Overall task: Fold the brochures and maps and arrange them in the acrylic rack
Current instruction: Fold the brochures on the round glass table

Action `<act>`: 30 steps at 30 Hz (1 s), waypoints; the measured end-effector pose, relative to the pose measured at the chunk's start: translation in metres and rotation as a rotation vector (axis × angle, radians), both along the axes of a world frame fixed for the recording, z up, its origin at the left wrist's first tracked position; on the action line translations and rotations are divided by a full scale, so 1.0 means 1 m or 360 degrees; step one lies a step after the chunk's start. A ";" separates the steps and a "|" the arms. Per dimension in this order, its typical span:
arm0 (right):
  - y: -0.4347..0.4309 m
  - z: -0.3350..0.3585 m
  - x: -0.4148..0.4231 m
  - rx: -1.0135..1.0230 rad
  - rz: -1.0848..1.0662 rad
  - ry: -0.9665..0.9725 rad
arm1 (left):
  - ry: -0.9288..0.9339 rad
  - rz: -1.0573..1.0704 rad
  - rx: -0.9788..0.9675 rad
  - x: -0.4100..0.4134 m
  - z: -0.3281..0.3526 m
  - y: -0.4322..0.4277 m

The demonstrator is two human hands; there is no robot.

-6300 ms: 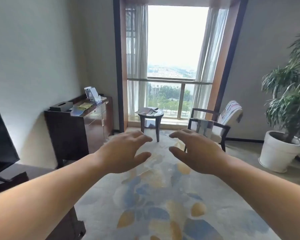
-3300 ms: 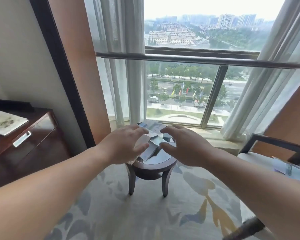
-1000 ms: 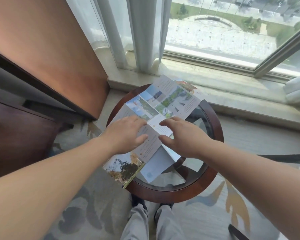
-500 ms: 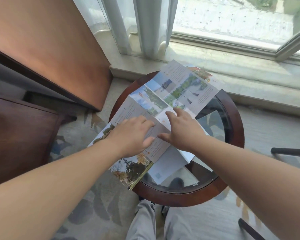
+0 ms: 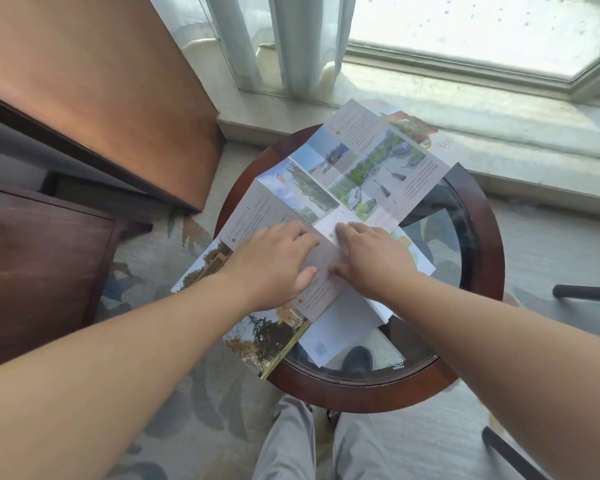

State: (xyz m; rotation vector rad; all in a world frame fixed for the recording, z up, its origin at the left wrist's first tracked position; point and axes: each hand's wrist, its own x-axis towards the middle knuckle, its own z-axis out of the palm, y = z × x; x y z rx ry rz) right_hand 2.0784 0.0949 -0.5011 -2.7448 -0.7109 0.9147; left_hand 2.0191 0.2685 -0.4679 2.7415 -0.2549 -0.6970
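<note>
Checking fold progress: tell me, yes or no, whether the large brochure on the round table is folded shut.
No. The large brochure lies spread open across the round table, under the left hand and right hand.

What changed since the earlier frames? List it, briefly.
The person walked from mid-room to the round table; left hand and right hand came down flat onto the unfolded brochure. Since then the brochure stays unfolded, a white sheet beneath it.

A single head-worn camera looked steeply down from close above the round table [image 5: 478, 344], the unfolded brochure [image 5: 361, 174] near centre, facing the window sill [image 5: 499, 109], the wearer's legs [image 5: 284, 441] at the bottom edge.
</note>
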 end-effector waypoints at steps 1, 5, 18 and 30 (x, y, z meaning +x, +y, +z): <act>0.000 0.000 -0.001 0.0015 -0.0004 0.0032 | 0.0013 0.0005 0.0004 -0.001 0.000 0.000; 0.001 0.000 -0.006 0.0027 -0.0029 0.0048 | 0.0026 0.0025 0.0013 -0.004 0.003 0.002; -0.004 0.030 -0.031 0.0206 -0.0228 -0.0138 | -0.0344 0.0005 0.0074 -0.005 0.025 -0.011; -0.077 0.014 0.006 0.0015 -0.0787 -0.0085 | -0.0467 -0.0387 0.0009 0.011 0.015 -0.023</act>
